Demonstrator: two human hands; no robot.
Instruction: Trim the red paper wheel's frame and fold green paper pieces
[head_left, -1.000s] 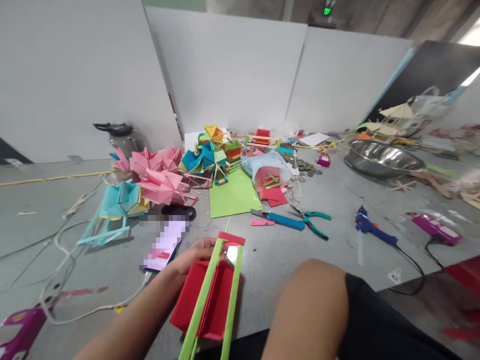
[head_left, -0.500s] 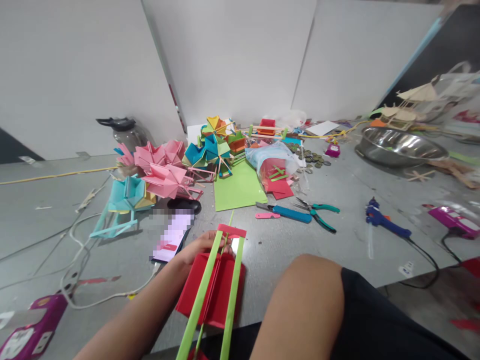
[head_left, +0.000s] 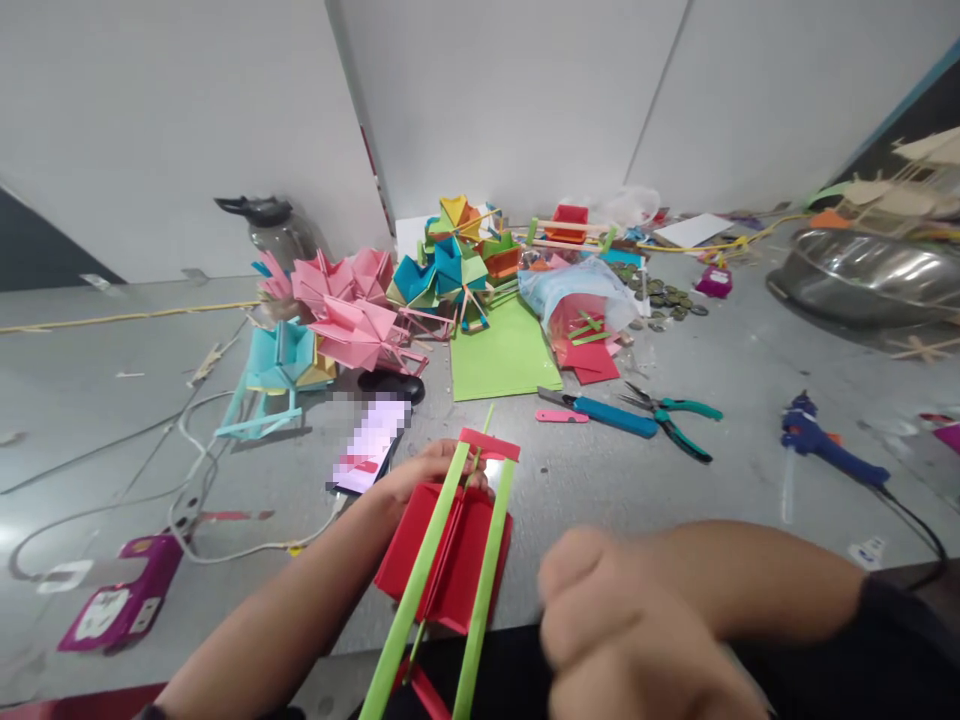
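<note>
Red paper wheel on green sticks — long axis toward the body — gripped by left hand; right hand, blurred, loosely curled, empty, just right.

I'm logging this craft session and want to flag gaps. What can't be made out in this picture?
Head view only:
- Right hand: motion-blurred; whether it holds anything is unclear.
- Phone screen: pixelated.
- Left hand: fingertips hidden behind the red paper piece and its green strips.
- Green strips' lower ends: cut off by the bottom edge.
- Metal bowl: cut off by the right edge.
- Coins: too small to read.
</note>
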